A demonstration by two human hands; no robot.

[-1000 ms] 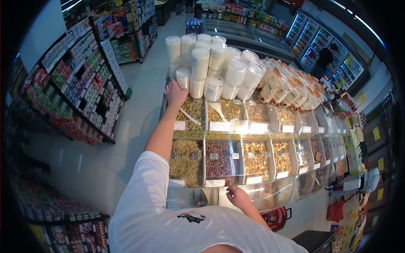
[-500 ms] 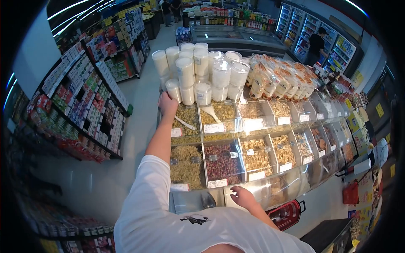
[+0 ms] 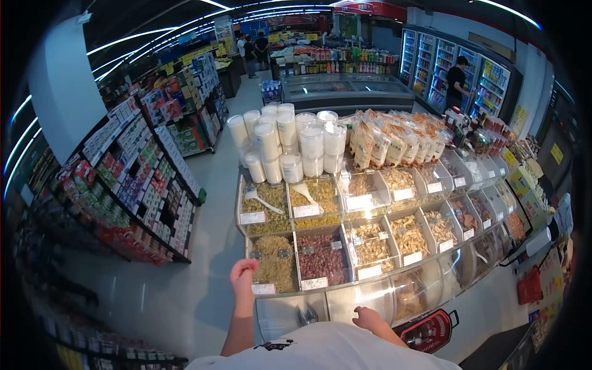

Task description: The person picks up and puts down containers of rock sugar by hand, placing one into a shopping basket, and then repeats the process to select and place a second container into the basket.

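Note:
My left hand is raised at the near left corner of the display, beside the bin of pale dried strands. Its fingers are curled, and what they hold, if anything, is too small to make out. My right hand is over the clear front covers, fingers partly bent, with nothing visible in it. Stacked white-filled jars stand at the back left of the display. White scoops lie in the green-yellow bins in front of them. Next to the strands is a bin of dark red pieces.
Packaged bags are piled right of the jars. A red basket sits low at the right. Shelves of boxes line the left side. A freezer and a person by glass-door fridges are farther back.
My left hand has come away from the jars and back toward me, to the display's near left corner. The view has tilted up, showing more of the shop. My right hand stays near the front covers.

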